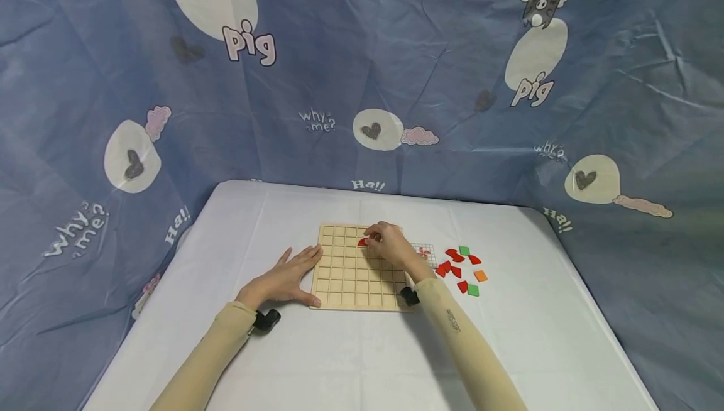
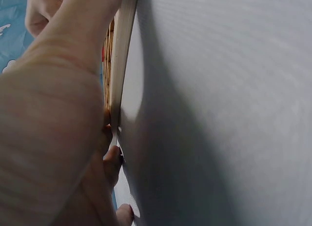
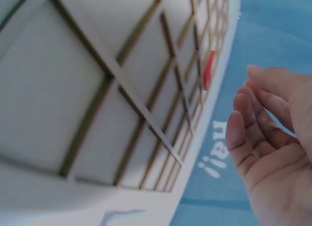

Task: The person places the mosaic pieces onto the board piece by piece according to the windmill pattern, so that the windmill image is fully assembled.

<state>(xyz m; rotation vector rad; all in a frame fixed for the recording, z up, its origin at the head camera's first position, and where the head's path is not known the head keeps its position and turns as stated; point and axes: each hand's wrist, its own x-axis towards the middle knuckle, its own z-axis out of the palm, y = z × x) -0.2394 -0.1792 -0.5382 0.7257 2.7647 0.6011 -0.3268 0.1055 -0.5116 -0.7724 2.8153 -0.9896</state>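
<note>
A wooden board [image 1: 339,279] with a grid of square cells lies flat on the table. My left hand [image 1: 285,276] rests at its left edge, fingers spread and thumb at the near corner; the left wrist view shows the board's side [image 2: 122,55] against that hand. Over the board's far part is my right hand [image 1: 390,244], its fingers loosely bent. A red fan-shaped piece [image 1: 362,242] sits in a far cell beside the fingertips. In the right wrist view the red piece [image 3: 208,70] stands apart from the right hand [image 3: 273,133], which holds nothing.
Right of the board lies a gridded pattern card [image 1: 431,254], partly covered by the right forearm. Beyond it are several loose red pieces [image 1: 455,255], green squares [image 1: 472,290] and an orange square [image 1: 480,276]. A blue printed cloth [image 1: 317,159] hangs behind the white table [image 1: 339,354].
</note>
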